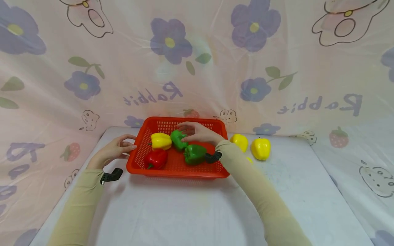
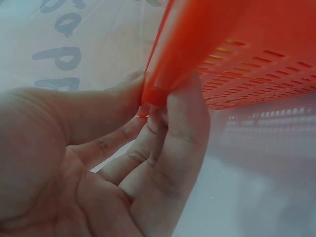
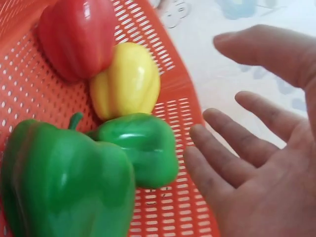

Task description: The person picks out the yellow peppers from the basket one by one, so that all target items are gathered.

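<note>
A red plastic basket (image 1: pixel 184 171) stands on the table with several bell peppers in it. Its left rim is pinched by my left hand (image 1: pixel 115 150), thumb on one side and fingers on the other in the left wrist view. Over the basket, my right hand (image 1: pixel 200 133) has its fingers spread, with nothing between them in the right wrist view. Just beneath it lie a green pepper (image 1: pixel 177 139) and a larger green pepper (image 1: pixel 195 154). On the basket's left side are a yellow pepper (image 1: pixel 161 141) and a red pepper (image 1: pixel 156 158).
Right of the basket, a yellow pepper (image 1: pixel 261 149) and another yellow pepper (image 1: pixel 239 142) sit on the white-covered table (image 1: pixel 184 212). A third yellow piece shows partly behind the right sleeve (image 1: pixel 255 184). A printed curtain (image 1: pixel 209 78) hangs behind the table.
</note>
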Action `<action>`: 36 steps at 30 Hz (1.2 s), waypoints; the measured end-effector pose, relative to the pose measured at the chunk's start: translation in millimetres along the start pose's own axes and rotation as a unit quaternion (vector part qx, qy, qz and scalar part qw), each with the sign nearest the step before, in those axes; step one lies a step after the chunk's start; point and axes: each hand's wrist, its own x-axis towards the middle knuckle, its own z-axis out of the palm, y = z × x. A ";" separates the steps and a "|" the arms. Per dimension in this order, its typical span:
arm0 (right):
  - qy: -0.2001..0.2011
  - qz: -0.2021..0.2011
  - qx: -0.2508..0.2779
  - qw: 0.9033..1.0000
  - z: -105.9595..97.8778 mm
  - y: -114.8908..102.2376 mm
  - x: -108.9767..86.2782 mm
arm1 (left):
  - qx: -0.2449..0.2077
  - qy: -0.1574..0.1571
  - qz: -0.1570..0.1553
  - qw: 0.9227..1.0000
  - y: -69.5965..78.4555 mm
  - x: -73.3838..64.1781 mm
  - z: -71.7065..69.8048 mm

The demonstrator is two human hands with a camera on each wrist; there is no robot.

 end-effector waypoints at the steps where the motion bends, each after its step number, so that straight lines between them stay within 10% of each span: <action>1: -0.006 -0.004 -0.001 1.000 2.6 0.4 2.9 | -0.002 0.001 -0.003 1.000 -0.1 -0.1 -0.3; 36: 0.026 0.056 -0.163 0.985 54.3 7.1 66.4 | -0.006 -0.005 0.003 1.000 -1.2 0.0 -2.9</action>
